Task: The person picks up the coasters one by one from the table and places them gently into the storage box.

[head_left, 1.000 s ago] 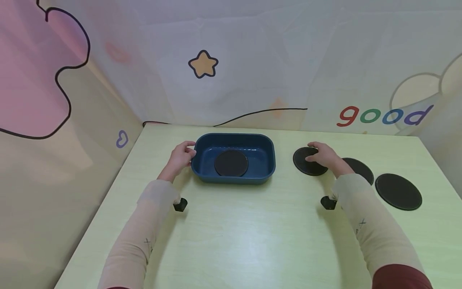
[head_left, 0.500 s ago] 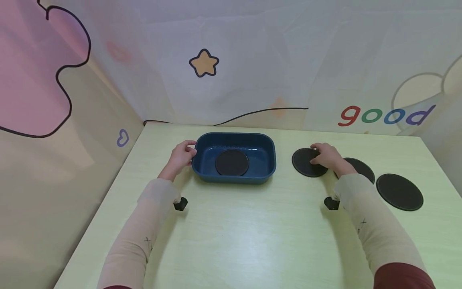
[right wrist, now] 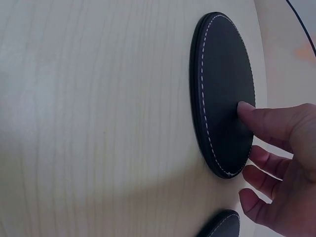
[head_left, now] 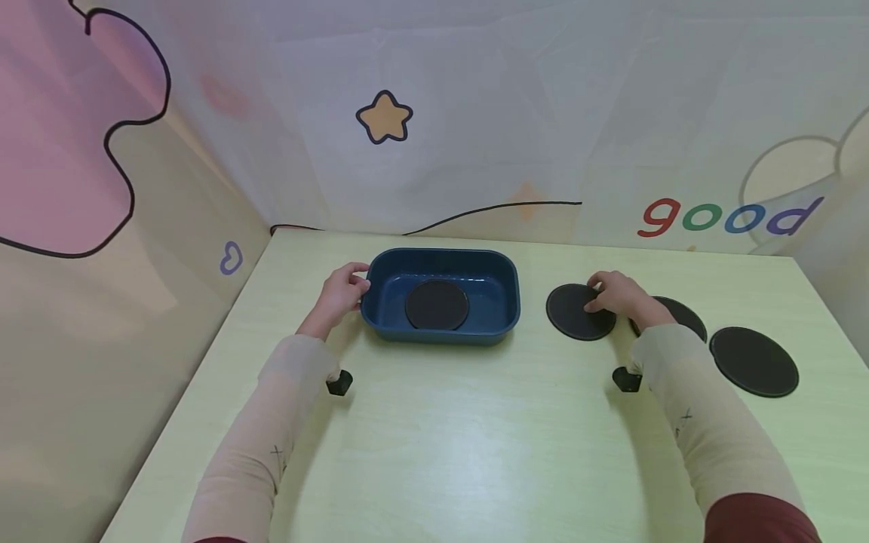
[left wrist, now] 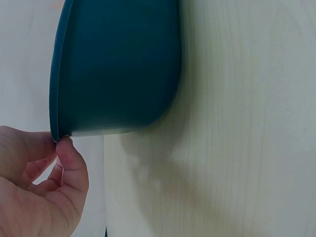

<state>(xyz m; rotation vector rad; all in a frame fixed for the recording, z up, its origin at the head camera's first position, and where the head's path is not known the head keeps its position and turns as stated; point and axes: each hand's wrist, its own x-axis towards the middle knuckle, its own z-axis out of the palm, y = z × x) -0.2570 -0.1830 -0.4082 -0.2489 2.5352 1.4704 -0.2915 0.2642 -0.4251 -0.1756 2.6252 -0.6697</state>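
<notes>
A dark blue rectangular dish [head_left: 492,305] stands on the table, one black round coaster [head_left: 437,305] lying inside it. At its left end my left hand [head_left: 342,290] pinches the rim; in the left wrist view, thumb and fingertip of the left hand [left wrist: 44,177] meet at the lip of the dish [left wrist: 118,64]. To the right of the dish, my right hand [head_left: 616,294] holds another black coaster [head_left: 573,311] by its right edge. Up close, this coaster [right wrist: 224,89] shows white stitching; the thumb of the right hand [right wrist: 281,163] presses its top, fingers bent at its edge.
Two more black coasters lie farther right: one coaster [head_left: 682,315] partly hidden behind the right wrist, and another coaster [head_left: 753,362] nearer the table's right side. A printed cloth wall [head_left: 475,136] rises directly behind the pale wooden table [head_left: 441,437].
The coaster at my right hand has shifted slightly toward me and to the left, while the hand has slid a little right to its edge. The left hand and dish stay put.
</notes>
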